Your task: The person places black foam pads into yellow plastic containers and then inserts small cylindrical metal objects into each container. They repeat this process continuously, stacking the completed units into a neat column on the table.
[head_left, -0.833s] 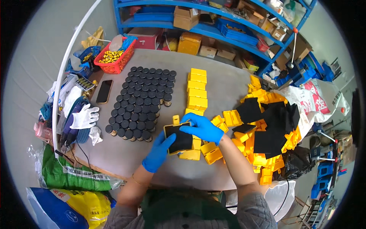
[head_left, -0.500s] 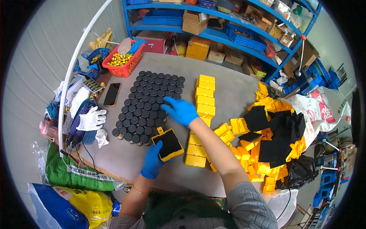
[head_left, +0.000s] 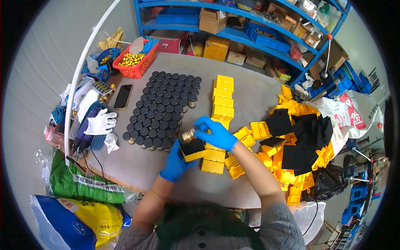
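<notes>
My left hand (head_left: 173, 164), in a blue glove, is closed on a small open yellow plastic box (head_left: 195, 156) with a black lining. Above its far edge, my gloved right hand (head_left: 216, 134) grips a brass fitting (head_left: 188, 136) by one end, tilted over the box. To the left stand close rows of black-capped brass fittings (head_left: 155, 111). A column of closed yellow boxes (head_left: 223, 102) runs up the table beside my right hand; its near part passes partly behind my fingers.
Loose yellow boxes (head_left: 260, 130) and black sheets (head_left: 298, 157) pile up at the right. A phone (head_left: 123, 97), a white glove (head_left: 100, 123) and a red basket (head_left: 136, 66) of small yellow-black parts lie left. Blue shelving (head_left: 233, 34) stands behind the table.
My right hand has taken a brass fitting from the right side of the rows and brought it nearer, over the box. My left hand has shifted slightly up and right, tilting the box.
</notes>
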### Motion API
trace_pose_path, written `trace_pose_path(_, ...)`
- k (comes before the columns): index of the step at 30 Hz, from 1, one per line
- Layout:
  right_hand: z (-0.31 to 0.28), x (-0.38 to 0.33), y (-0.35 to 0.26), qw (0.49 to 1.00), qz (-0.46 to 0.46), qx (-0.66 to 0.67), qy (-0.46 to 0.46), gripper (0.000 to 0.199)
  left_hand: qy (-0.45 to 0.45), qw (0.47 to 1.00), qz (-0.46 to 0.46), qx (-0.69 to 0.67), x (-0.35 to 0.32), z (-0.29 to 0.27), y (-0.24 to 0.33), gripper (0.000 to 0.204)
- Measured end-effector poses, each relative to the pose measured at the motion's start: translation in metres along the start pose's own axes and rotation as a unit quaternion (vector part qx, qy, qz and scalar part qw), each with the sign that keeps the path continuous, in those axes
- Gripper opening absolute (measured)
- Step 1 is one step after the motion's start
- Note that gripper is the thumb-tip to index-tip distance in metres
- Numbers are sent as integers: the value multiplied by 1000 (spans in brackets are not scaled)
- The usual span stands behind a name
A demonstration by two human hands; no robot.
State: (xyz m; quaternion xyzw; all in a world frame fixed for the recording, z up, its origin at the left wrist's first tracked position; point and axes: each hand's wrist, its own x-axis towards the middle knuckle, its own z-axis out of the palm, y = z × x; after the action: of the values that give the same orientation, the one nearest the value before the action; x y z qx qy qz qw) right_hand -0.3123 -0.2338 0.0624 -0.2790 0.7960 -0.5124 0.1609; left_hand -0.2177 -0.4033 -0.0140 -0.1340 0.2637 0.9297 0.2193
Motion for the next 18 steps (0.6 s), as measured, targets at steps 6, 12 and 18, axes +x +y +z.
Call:
trace_pose_path(6, -6, -80, 14, 991, -105, -68, 54, 50, -65, 995, -15, 80, -20, 40, 5, 53)
trace_pose_path(12, -18, -102, -7, 934, 97, 342, -44, 71, -91, 962, -34, 254, -41, 76, 6, 50)
trace_pose_path(18, -10, -126, -8, 998, -42, 9, -51, 61, -85, 986, -126, 71, -32, 57, -4, 50)
